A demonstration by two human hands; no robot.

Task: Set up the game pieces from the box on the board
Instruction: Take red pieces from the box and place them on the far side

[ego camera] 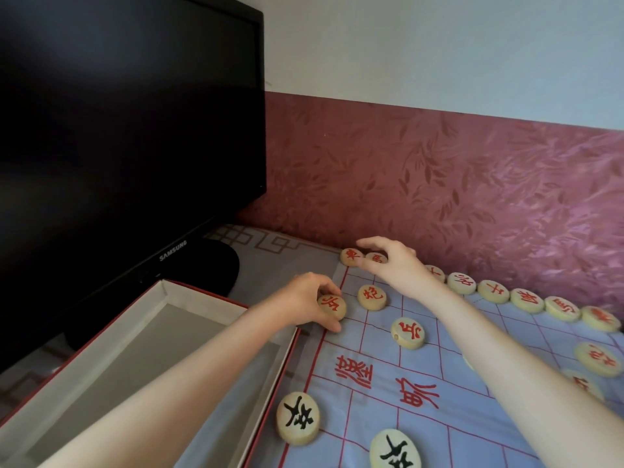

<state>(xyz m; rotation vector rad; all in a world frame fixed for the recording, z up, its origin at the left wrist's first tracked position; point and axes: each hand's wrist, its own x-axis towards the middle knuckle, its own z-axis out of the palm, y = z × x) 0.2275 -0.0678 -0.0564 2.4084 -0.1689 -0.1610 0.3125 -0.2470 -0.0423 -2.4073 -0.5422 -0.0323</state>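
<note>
The left hand (304, 298) is reaching in from the lower left and gripping a red-lettered edge piece (332, 307) between its curled fingers and thumb. It is holding this piece at the left border of the blue cloth board (472, 383), near the middle of the frame.

The right hand (400, 265) is arching over the board's far left corner. Its bent fingers and thumb are curling round a back-row piece (376, 257), which is sitting just beside the corner piece (352, 256). More red pieces are lining the far border towards the right, one of them at (493, 291).

Two loose red pieces (372, 297) (407, 332) are lying on the grid between the forearms. Two black-lettered pieces (297, 417) (395, 449) are resting at the bottom of the frame.

The open box (169, 332) is lying at the lower left, just beside the board. A dark monitor (118, 130) is standing behind it, in the upper left.
</note>
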